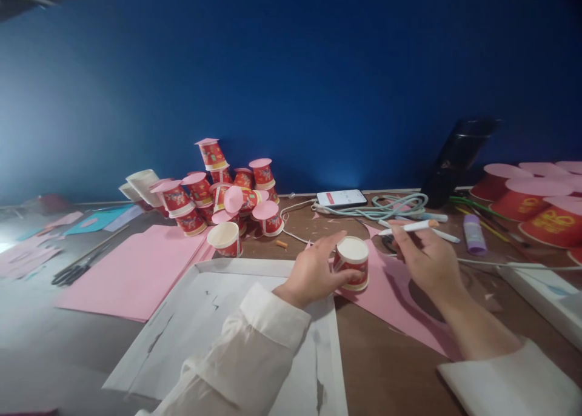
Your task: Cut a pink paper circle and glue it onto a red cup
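Observation:
My left hand [318, 271] grips a small red paper cup [352, 264] from its left side, with the thumb across the front. The cup stands upside down, its pale base facing up, on the edge of a pink paper sheet [386, 301]. To the right, my right hand [425, 252] holds a white marker [407, 228] with an orange end between thumb and fingers, just above the pink sheet. The sheet has a large round hole under that hand. One open red cup [225, 239] stands left of my left hand.
Red cups with pink discs [195, 188] are piled at the back left. Pink paper [136, 270], scissors [82, 267] and a white tray [218, 288] lie left. A phone [341, 197], cables [391, 207], purple glue stick [474, 234] and dark bottle [454, 161] stand or lie behind.

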A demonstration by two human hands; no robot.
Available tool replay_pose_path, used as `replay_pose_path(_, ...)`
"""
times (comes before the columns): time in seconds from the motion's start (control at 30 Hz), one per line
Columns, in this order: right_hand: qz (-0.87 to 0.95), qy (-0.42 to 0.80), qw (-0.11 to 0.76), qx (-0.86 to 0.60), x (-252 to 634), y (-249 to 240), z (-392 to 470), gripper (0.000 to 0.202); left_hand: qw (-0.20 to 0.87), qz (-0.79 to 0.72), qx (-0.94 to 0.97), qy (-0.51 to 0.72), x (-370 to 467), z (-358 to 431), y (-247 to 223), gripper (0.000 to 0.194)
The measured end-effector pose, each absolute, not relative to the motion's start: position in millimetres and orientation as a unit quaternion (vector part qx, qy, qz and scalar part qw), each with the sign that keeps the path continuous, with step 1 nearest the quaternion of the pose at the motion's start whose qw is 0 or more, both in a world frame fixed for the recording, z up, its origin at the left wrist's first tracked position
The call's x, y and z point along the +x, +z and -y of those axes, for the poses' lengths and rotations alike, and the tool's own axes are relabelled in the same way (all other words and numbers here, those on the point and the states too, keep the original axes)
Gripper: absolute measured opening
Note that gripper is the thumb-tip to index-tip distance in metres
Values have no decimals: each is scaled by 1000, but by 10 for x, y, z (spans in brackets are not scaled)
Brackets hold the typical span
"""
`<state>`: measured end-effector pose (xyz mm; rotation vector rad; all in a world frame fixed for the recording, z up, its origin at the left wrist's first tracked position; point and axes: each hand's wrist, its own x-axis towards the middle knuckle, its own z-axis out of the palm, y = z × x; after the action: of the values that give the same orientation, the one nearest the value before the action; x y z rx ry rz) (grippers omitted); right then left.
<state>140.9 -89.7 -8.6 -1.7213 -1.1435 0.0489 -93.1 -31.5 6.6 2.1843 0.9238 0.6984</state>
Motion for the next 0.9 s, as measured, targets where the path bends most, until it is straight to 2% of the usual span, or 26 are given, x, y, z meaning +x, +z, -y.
replay_pose_path(0.23, 490, 40, 515, -702, 1362, -2, 965, 61, 322, -355, 846, 232, -940, 335, 124, 85)
replay_pose_path(0.43, 502, 164, 549, -648, 1343, 120, 1094, 43, 318, -346, 852, 231, -957, 329, 110, 84)
replay_pose_path(0.63, 492, 242, 556, -625, 1499, 136, 1119, 46, 307, -330, 866, 218, -980, 323, 122, 86)
replay_pose_path(0.9, 484, 287, 551, -617, 1509, 137, 1142, 42, 304, -334, 873, 187, -999, 329, 198, 84)
